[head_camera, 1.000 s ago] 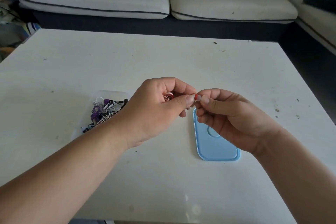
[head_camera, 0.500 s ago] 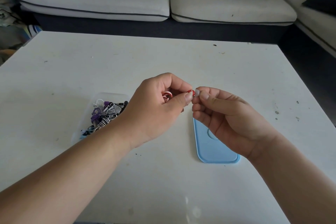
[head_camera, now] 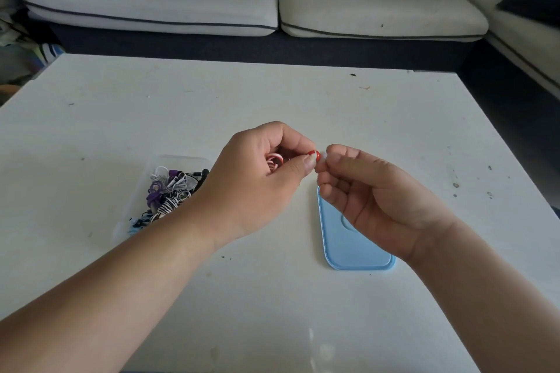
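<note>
Your left hand [head_camera: 257, 188] is clenched round a red-and-white striped earphone cord [head_camera: 275, 160] coiled in the palm, and its thumb and forefinger pinch the red earbud [head_camera: 315, 155] at the cord's end. Your right hand [head_camera: 378, 200] pinches the pale ear tip [head_camera: 323, 156] right against that earbud, with the other fingers curled under. I cannot tell whether the tip is seated on the earbud or only touching it. All of this is in the air over the middle of the white table [head_camera: 272, 94], just beyond the far end of the blue lid [head_camera: 348, 247].

The piece weighs almost nothing, so it calls for care, not strength. The earbud shell looks hard and glossy and will likely slip if you squeeze its rounded end, so take it by the sides, close to the stem. The tip is probably soft rubber. It should fold and stretch rather than break, and it may spring away if it lets go suddenly. The cord is limp and springy, so mind the coil in your palm or it will unwind.

The clear box [head_camera: 178, 158] of other earphones [head_camera: 166, 191] sits toward the left edge, partly behind your left wrist.
</note>
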Tool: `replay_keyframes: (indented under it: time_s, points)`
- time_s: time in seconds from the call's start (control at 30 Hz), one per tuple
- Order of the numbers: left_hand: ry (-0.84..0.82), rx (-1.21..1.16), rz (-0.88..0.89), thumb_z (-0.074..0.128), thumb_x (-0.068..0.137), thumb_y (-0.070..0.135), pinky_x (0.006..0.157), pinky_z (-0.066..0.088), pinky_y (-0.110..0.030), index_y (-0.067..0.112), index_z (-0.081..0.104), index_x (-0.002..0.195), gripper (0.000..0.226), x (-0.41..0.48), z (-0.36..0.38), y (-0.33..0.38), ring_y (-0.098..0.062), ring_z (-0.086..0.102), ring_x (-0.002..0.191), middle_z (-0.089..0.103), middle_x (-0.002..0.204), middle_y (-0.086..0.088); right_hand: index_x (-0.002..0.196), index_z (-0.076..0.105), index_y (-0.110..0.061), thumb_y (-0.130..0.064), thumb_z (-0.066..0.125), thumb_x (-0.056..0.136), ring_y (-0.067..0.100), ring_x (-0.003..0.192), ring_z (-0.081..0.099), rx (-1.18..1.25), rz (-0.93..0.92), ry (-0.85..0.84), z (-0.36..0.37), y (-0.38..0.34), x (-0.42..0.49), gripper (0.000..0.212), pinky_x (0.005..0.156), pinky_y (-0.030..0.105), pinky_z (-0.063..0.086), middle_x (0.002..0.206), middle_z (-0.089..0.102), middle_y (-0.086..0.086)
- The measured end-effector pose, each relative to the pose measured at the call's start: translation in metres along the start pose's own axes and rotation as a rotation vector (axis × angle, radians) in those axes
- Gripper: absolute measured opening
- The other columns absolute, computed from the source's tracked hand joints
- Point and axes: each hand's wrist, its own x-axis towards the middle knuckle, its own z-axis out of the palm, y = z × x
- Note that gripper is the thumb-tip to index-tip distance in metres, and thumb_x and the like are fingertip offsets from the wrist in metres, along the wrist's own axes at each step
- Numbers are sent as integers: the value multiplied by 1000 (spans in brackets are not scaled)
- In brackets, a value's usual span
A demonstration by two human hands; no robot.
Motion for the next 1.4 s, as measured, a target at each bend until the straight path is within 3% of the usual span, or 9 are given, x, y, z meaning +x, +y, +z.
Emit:
replay_keyframes:
  time_s: [0.2, 0.43, 0.63, 0.87, 1.03, 1.23, 1.4]
  points:
    - [71, 93, 22, 76, 92, 17, 65, 46, -8, 21, 75, 92, 5, -1, 4, -2, 0, 67, 71, 73, 80, 19, 106, 73, 4, -15, 73, 77, 17, 75, 68, -59, -19, 85, 3, 3, 4, 35, 71, 25, 60, 90, 70, 14]
    - [51, 98, 42, 75, 93, 16, 68, 49, -11, 22, 75, 93, 5, 0, 3, -2, -2, 67, 72, 72, 80, 20, 100, 74, -1, -13, 73, 79, 16, 74, 68, -92, -70, 75, 1, 6, 3, 24, 72, 24, 59, 84, 69, 9]
    - [80, 69, 40, 74, 94, 17, 73, 59, -31, 22, 75, 96, 6, 2, 2, -5, -17, 71, 74, 75, 83, 8, 107, 70, -1, -11, 66, 85, 14, 74, 67, -4, -54, 46, -1, 7, 5, 25, 72, 24, 59, 85, 72, 6]
    - [79, 64, 39, 74, 94, 15, 73, 59, -28, 21, 76, 97, 6, 2, 2, -4, -16, 71, 74, 75, 83, 8, 101, 72, -3, -12, 65, 88, 12, 76, 68, 31, -44, 42, -1, 8, 8, 17, 73, 23, 59, 84, 70, 6]
    - [87, 71, 30, 74, 94, 17, 73, 59, -28, 22, 75, 97, 6, 2, 3, -4, -15, 72, 74, 75, 84, 9, 103, 72, 0, -12, 67, 85, 16, 77, 68, -28, -57, 49, -1, 9, 7, 23, 74, 24, 59, 85, 70, 9]
    - [70, 112, 32, 73, 95, 17, 68, 55, -18, 21, 76, 96, 5, 5, 4, -5, -8, 69, 73, 74, 81, 12, 89, 78, -4, -7, 65, 88, 15, 74, 69, -15, -93, 77, 1, 10, 6, 13, 74, 25, 60, 82, 70, 9]
    - [113, 121, 61, 72, 95, 13, 67, 48, -9, 20, 74, 97, 7, 3, 7, -2, -3, 68, 74, 73, 82, 16, 96, 75, 0, -3, 62, 93, 17, 77, 70, 17, -141, 96, 3, 14, 7, 13, 75, 25, 60, 84, 71, 11]
